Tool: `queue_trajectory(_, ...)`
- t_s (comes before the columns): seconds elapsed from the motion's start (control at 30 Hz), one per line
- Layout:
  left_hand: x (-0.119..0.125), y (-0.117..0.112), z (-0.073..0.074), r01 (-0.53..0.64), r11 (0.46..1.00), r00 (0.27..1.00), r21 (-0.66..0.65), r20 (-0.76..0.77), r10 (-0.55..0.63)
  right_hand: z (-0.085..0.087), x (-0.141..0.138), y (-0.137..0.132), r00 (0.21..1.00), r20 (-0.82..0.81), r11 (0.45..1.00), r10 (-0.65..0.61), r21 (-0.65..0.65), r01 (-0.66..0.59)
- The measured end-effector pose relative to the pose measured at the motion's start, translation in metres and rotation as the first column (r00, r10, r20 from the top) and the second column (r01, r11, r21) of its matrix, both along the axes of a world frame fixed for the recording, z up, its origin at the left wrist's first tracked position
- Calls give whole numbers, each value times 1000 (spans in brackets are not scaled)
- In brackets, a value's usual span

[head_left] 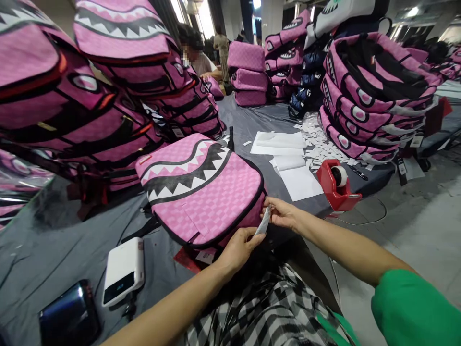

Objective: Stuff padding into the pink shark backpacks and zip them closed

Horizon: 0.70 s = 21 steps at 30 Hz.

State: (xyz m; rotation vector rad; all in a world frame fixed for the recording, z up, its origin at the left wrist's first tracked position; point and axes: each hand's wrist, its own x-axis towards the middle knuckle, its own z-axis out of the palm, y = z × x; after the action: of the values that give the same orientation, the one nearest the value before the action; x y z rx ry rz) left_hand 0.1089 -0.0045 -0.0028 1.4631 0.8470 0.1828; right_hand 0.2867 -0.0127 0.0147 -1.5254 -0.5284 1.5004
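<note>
A pink checkered backpack [201, 185] with a shark-mouth print lies flat on the grey table in front of me. Both hands meet at its near right edge. My left hand [239, 247] pinches the lower end of a small white paper tag [262, 223]. My right hand [283, 214] pinches the tag's upper end, right against the backpack's black-piped rim. The tag stands between the two hands, slightly tilted.
Tall stacks of pink backpacks stand at left [90, 86] and back right [374, 91]. A red tape dispenser [336, 185], white paper sheets [288, 161], a white device [124, 269] and a dark phone [68, 317] lie on the grey table [46, 250]. A person [196, 55] works at the far end.
</note>
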Motion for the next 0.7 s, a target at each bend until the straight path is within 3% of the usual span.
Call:
queue_trajectory(0.07, -3, -1, 5, 5, 1000, 1000, 5, -5, -5, -6, 1, -1, 998, 63, 999, 30, 39, -32)
queue_trajectory(0.2, -8, 1, 17, 10, 994, 1000, -108, 24, -8, -11, 6, 4, 962, 259, 993, 88, 58, -106)
queue_trajectory(0.27, -7, 1, 21, 6, 997, 1000, -82, -3, -6, -10, 9, 10, 927, 356, 990, 115, 39, -138)
queue_trajectory(0.37, -5, -1, 21, -64, 998, 997, 6, -38, 64, -4, 15, 15, 788, 578, 966, 213, -2, -260)
queue_trajectory(0.47, -4, -3, 18, -147, 987, 988, 65, -28, 149, 3, 26, 0, 554, 796, 942, 243, -59, -330)
queue_trajectory(0.53, -3, -4, 16, -172, 982, 985, 78, -3, 173, 8, 43, -25, 445, 882, 962, 156, -33, -273)
queue_trajectory(0.6, -1, -4, 15, -186, 979, 982, 77, 31, 185, 13, 70, -57, 366, 931, 985, -17, 78, -153)
queue_trajectory(0.7, -1, -4, 14, -153, 985, 988, 84, 45, 149, 23, 127, -106, 199, 930, 950, -310, 294, 105)
